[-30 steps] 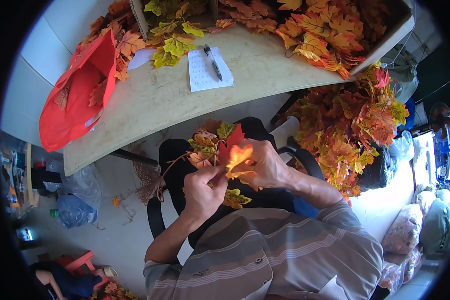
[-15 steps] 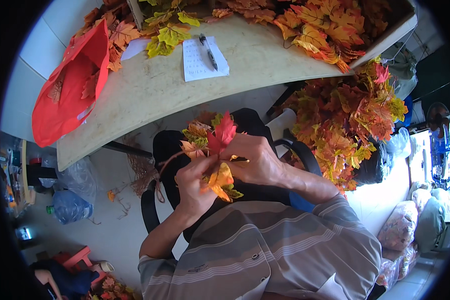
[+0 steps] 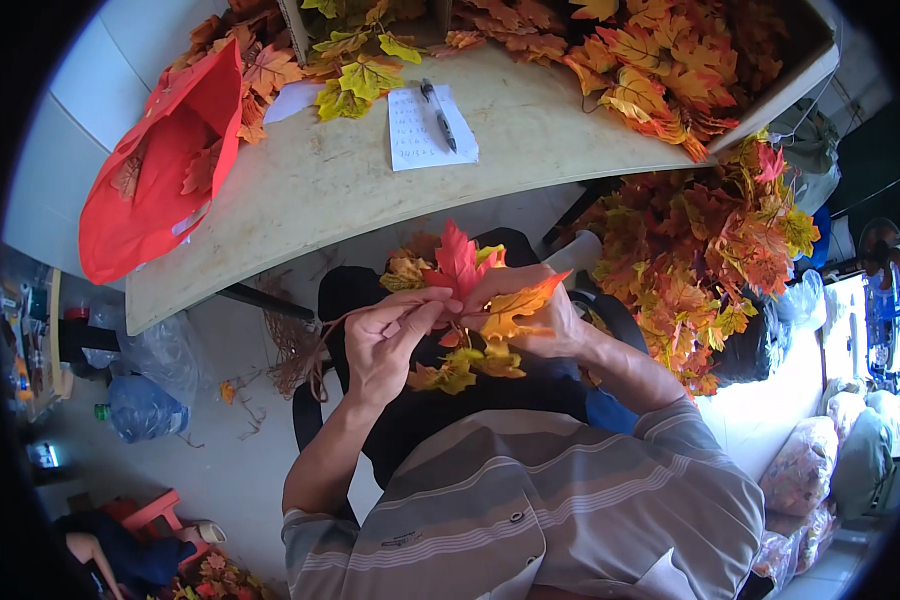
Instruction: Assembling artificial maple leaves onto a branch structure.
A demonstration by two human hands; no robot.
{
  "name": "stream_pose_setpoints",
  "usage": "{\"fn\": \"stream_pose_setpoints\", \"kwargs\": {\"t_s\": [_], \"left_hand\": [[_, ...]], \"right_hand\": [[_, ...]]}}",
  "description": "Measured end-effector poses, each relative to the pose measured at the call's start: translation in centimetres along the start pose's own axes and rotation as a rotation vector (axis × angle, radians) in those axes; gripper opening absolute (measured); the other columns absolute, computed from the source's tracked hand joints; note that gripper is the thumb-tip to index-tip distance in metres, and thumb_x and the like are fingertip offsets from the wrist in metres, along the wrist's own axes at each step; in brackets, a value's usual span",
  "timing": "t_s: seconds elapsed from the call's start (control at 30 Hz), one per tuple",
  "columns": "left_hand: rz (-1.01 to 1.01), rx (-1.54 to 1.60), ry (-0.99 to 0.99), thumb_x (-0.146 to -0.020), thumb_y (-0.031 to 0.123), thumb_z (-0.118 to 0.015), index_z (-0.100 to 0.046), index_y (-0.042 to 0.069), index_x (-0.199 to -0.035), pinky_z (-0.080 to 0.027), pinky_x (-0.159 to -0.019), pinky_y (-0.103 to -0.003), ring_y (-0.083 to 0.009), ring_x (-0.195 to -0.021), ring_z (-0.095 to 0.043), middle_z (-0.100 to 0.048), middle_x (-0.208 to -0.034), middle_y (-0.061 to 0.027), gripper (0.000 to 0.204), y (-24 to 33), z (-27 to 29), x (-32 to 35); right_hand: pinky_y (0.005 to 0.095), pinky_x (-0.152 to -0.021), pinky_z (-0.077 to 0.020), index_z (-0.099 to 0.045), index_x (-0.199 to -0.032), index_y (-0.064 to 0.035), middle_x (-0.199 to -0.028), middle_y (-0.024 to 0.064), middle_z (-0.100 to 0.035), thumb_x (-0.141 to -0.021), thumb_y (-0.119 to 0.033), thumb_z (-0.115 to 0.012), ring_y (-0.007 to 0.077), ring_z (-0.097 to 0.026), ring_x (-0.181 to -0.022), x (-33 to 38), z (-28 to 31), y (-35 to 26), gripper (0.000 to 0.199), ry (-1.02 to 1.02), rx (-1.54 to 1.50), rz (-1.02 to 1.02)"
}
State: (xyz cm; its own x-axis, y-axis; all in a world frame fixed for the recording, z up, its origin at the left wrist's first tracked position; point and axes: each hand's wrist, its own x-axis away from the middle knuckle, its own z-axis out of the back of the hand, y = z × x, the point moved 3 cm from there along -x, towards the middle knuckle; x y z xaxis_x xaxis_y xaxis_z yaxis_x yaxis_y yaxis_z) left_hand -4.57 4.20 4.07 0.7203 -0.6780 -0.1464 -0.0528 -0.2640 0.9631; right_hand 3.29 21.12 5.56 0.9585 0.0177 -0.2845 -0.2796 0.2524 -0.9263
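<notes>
Leaf garland [image 3: 458, 260] is held above the lap [image 3: 530, 392] — its brown stem [image 3: 336, 325] pinched by the left hand [image 3: 378, 350] between thumb and forefinger, its leaves gripped in the partly hidden right hand [image 3: 564, 318] — near the table [image 3: 270, 205].

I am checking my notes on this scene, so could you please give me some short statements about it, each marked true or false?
1. A pen lies on a white paper. True.
2. The red bag is on the floor under the table. False: it is at the table's left end.
3. The left hand touches the base of a red leaf. True.
4. The right hand rests flat on the table. False: it is away from the table, close to the left hand.
5. A large bunch of leaves is to the right of the right hand. True.
6. The pen is bright yellow. False: it is dark and grey.
</notes>
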Motion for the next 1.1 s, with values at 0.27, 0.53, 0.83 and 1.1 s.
{"fn": "stream_pose_setpoints", "kwargs": {"t_s": [0.27, 0.53, 0.83, 1.1], "left_hand": [[-0.031, -0.082, 0.127, -0.086, -0.003, -0.064, -0.067, -0.007, -0.099, -0.058, -0.071, -0.027, -0.0162, -0.078, -0.068, -0.07, -0.083, -0.0126, 0.014, -0.6, 0.0, 0.5], [-0.208, -0.218, 0.266, -0.085, -0.002, -0.065, -0.068, -0.008, -0.09, -0.052, -0.066, -0.023, -0.0115, -0.074, -0.065, -0.07, -0.085, -0.0103, 0.008, 0.4, -0.5, 1.1], [-0.028, 0.105, 0.117, -0.094, 0.005, -0.055, -0.063, -0.006, -0.108, -0.055, -0.071, -0.026, -0.016, -0.077, -0.067, -0.069, -0.087, -0.0133, 0.02, 0.1, 0.9, 0.3], [-0.006, 0.146, 0.143, -0.094, 0.006, -0.056, -0.066, -0.006, -0.104, -0.051, -0.062, -0.022, -0.0118, -0.069, -0.064, -0.068, -0.083, -0.0116, 0.018, 0.4, 2.5, 0.1]], "right_hand": [[0.0279, -0.069, -0.0509, -0.065, -0.083, -0.0005, -0.08, 0.0075, -0.067, -0.07, -0.002, -0.072, 0.0145, -0.065, -0.075, 0.2, -1.0, 0.0, 0.015, -0.029, 0.095, -0.07], [0.0362, -0.066, -0.0517, -0.062, -0.086, 0.0007, -0.078, 0.0163, -0.064, -0.066, -0.01, -0.072, 0.0336, -0.064, -0.072, -0.5, -2.4, -1.7, 0.024, 0.024, 0.298, -0.067], [0.0283, -0.064, -0.0495, -0.066, -0.084, -0.0008, -0.078, 0.0084, -0.067, -0.07, 0.0, -0.074, 0.0165, -0.065, -0.072, -0.9, -1.5, -0.1, 0.017, 0.043, -0.102, -0.1], [0.0307, -0.065, -0.0509, -0.067, -0.09, 0.0008, -0.083, 0.0124, -0.066, -0.08, -0.012, -0.069, 0.024, -0.065, -0.072, -4.8, -0.9, -2.3, 0.017, -0.545, 0.14, 0.167]]}}
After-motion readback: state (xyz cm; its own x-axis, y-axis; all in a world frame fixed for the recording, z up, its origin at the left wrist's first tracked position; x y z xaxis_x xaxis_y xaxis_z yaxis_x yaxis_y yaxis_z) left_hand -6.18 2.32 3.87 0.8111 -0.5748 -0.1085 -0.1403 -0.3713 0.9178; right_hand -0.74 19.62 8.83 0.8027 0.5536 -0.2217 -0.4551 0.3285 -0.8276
